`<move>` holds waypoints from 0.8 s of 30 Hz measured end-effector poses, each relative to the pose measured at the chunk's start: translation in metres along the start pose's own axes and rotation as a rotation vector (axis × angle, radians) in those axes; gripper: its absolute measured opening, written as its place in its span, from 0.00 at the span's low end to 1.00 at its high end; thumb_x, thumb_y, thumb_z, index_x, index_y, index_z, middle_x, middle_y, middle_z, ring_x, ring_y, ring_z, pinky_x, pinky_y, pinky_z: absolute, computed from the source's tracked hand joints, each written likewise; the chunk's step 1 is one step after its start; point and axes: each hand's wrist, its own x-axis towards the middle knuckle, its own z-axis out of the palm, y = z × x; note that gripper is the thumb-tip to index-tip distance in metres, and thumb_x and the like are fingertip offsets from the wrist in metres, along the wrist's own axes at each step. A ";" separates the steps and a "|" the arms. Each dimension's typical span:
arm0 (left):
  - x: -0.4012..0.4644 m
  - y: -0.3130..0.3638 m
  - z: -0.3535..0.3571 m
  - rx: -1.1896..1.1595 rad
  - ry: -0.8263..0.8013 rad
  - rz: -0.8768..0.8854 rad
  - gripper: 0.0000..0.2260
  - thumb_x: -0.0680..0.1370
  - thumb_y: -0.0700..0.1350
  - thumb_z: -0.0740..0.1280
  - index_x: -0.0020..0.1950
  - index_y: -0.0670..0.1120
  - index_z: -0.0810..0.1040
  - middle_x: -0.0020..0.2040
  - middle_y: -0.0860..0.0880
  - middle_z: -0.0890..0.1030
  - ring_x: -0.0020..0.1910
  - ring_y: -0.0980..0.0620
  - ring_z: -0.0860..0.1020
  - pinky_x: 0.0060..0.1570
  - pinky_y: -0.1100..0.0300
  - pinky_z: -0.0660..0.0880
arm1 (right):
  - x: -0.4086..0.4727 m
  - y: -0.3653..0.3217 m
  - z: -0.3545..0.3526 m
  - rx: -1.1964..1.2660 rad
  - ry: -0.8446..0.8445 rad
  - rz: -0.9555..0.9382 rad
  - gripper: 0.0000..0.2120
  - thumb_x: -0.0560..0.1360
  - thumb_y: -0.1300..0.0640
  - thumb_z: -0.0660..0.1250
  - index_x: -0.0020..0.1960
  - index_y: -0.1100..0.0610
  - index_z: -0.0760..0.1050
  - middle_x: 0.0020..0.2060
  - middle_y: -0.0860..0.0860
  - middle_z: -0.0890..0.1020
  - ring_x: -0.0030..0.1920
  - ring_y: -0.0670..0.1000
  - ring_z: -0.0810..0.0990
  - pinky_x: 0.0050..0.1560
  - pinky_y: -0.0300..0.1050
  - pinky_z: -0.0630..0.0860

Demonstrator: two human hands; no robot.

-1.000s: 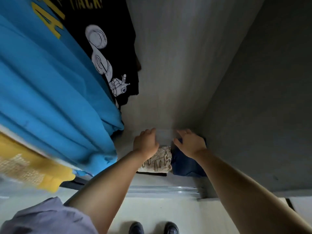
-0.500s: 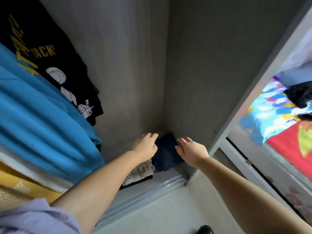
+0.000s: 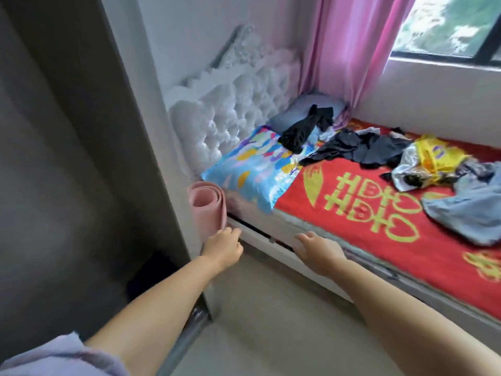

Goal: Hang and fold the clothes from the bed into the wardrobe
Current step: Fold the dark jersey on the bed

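Red bedspread (image 3: 379, 213) at right — we see the clothes (image 3: 363, 149) heaped across its upper part.
Our left hand (image 3: 223, 246) and right hand (image 3: 318, 251) hover mid-frame, fingers loose, holding nothing — wardrobe (image 3: 67, 158) fills the left.

- I see bare grey floor (image 3: 271, 308) between the grey wardrobe side panel (image 3: 130, 131) and the white bed frame (image 3: 273, 241).
- A rolled pink foam mat (image 3: 207, 210) stands in the gap at the panel's edge, beside the tufted white headboard (image 3: 230, 109).
- Loose dark clothes (image 3: 360, 147) crowd the red bedspread (image 3: 366, 210); its near strip lies open.
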 end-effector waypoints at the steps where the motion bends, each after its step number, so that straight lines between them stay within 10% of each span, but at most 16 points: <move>1: 0.013 0.029 0.001 -0.014 -0.002 0.016 0.19 0.79 0.46 0.56 0.70 0.47 0.67 0.65 0.44 0.72 0.64 0.43 0.71 0.57 0.50 0.71 | -0.007 0.029 -0.005 -0.024 -0.013 0.023 0.20 0.81 0.43 0.51 0.68 0.51 0.67 0.62 0.51 0.74 0.58 0.57 0.78 0.49 0.52 0.76; 9: 0.084 0.203 -0.001 -0.056 -0.010 0.272 0.18 0.80 0.47 0.56 0.68 0.44 0.68 0.63 0.43 0.73 0.61 0.42 0.73 0.56 0.50 0.70 | -0.041 0.188 -0.029 -0.074 -0.044 0.244 0.18 0.83 0.50 0.53 0.72 0.50 0.64 0.63 0.51 0.72 0.58 0.54 0.76 0.48 0.48 0.78; 24: 0.312 0.207 -0.002 -0.017 -0.115 0.266 0.20 0.79 0.47 0.55 0.70 0.46 0.67 0.64 0.44 0.73 0.60 0.43 0.73 0.53 0.50 0.73 | 0.111 0.291 -0.024 0.046 -0.134 0.398 0.18 0.83 0.50 0.50 0.71 0.53 0.66 0.63 0.51 0.72 0.55 0.54 0.77 0.48 0.50 0.79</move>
